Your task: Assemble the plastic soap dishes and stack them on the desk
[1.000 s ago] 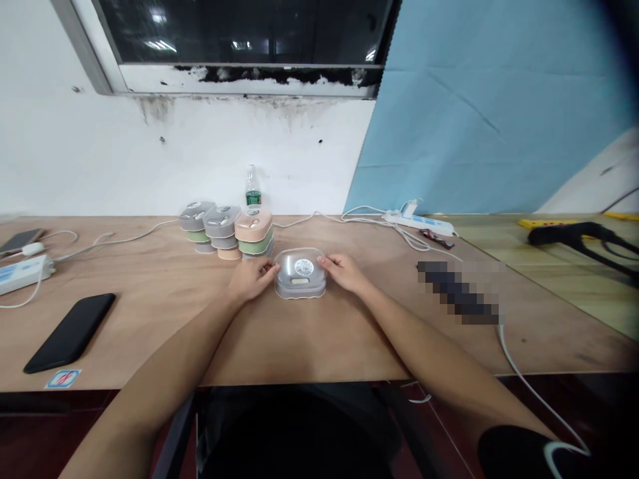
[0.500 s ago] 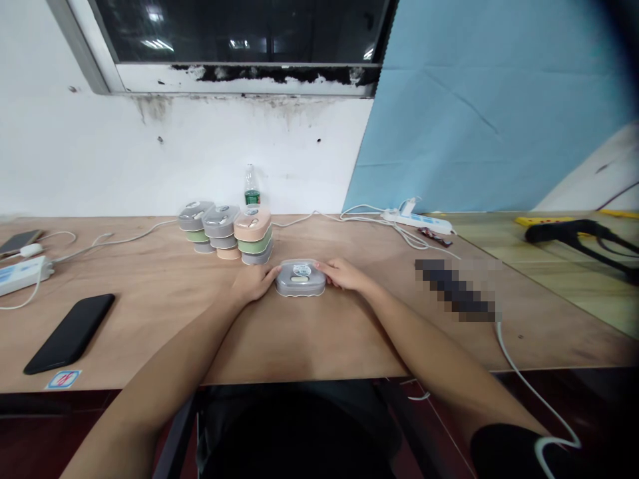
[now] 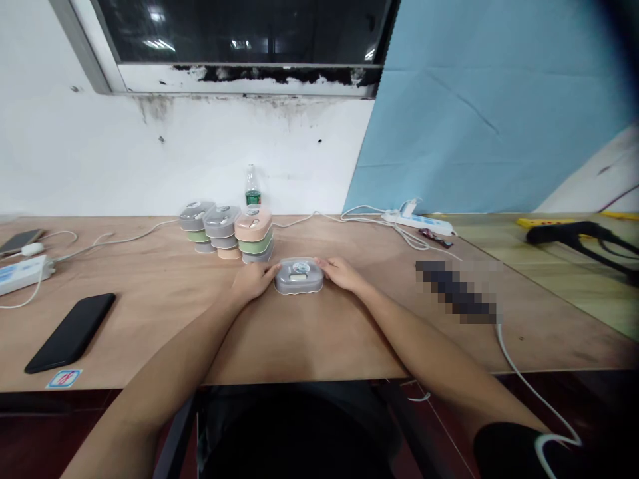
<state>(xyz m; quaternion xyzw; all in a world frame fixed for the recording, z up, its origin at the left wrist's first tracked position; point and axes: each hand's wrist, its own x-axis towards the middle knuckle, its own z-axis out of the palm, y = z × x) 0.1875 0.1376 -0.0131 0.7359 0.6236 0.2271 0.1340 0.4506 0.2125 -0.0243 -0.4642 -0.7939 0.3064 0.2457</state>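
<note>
A small grey box with a see-through lid and a round label rests on the table in front of me. My left hand is against its left end, fingers curled and thumb touching the side. On the opposite end, my right hand grips with its thumb near the lid's top edge and the fingers bent below. Just behind my left hand stand three stacks of similar boxes: a stack topped with pink, a middle stack topped with grey, and a left stack topped with grey.
A plastic bottle stands behind the stacks by the wall. A black phone lies at left. Power strips sit at far left and back right, with white cables. A blurred-out dark object lies at right.
Both hands stay on the grey box with almost no movement. The view has shifted very slightly.
</note>
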